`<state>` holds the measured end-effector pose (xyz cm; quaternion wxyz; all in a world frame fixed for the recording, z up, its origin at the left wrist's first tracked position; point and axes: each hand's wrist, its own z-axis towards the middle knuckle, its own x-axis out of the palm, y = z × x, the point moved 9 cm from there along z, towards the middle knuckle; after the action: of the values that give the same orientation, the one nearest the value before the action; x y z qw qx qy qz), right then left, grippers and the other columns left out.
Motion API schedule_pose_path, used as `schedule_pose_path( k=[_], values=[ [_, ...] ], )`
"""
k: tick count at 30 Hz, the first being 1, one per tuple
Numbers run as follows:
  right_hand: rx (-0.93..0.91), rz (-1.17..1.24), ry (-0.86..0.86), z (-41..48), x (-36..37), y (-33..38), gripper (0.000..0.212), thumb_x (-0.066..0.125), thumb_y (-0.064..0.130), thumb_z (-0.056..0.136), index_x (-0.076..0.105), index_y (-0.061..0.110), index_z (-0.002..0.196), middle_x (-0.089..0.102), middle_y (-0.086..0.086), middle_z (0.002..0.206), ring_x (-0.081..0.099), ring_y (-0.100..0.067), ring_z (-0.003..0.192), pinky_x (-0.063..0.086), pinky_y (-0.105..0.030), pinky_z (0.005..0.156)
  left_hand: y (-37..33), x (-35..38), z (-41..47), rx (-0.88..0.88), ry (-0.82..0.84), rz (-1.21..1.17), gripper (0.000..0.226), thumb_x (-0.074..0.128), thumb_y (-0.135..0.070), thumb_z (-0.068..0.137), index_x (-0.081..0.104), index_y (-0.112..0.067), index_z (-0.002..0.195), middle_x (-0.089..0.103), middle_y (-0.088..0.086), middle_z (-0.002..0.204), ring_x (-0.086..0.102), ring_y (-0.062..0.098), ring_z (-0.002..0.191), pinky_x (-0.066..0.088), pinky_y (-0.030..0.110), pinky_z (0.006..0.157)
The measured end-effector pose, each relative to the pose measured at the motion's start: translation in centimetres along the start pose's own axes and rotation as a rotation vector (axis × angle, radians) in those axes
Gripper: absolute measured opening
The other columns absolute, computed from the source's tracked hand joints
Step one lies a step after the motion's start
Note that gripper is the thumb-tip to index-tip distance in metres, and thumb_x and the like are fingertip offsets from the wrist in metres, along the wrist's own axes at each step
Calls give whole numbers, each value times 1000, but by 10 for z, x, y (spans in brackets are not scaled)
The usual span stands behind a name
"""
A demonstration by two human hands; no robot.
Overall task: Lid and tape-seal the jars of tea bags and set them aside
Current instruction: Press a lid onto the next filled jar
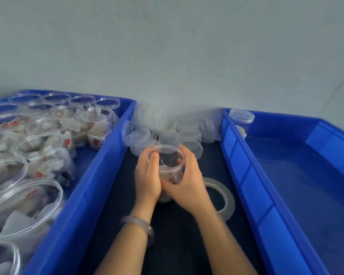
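Head view. The left hand (147, 181) and right hand (189, 185), fingers curled, clasp an unlidded jar (167, 167) of tea bags standing on the dark mat (175, 235). The likely next step is lidding: keep one hand steadying the jar, take a lid from the pile (167, 126) behind it, and seat it level before taping. The tape roll (219, 195) lies just beside the right wrist.

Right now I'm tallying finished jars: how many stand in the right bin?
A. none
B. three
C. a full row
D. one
D: only one lidded jar stands in the right bin, at its far left corner.
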<state>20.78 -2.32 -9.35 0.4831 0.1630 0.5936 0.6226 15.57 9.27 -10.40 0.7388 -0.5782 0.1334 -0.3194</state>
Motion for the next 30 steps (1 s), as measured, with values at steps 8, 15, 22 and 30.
schedule_pose_path(
  k=[8,15,22,30],
  values=[
    [517,-21,-382,76,-91,-95,47,56,29,93,49,8,135,54,-7,114,52,-22,105,41,-34,85,5,0,4,6,-20,33,30,35,-33,85,62,-31,97,67,-8,94,63,3,89,48,15,77],
    [500,-179,-410,106,-72,-115,67,73,29,82,43,7,137,52,-13,134,51,-31,121,43,-35,86,12,-4,5,-17,-55,28,33,36,-34,85,65,-27,99,69,-9,93,64,4,89,47,15,77],
    [150,674,-441,68,-89,-24,20,62,3,89,60,13,106,66,-1,76,63,-10,58,55,-25,56,10,-3,3,-14,-25,51,33,35,-26,94,66,-19,104,68,-5,94,64,4,87,48,18,77],
    [249,112,-171,21,-37,3,23,54,16,95,66,21,113,65,14,100,57,2,86,41,-13,70,-1,-3,-21,-30,-27,26,35,30,-43,91,64,-37,90,68,-19,87,62,-6,84,45,7,69]
  ],
)
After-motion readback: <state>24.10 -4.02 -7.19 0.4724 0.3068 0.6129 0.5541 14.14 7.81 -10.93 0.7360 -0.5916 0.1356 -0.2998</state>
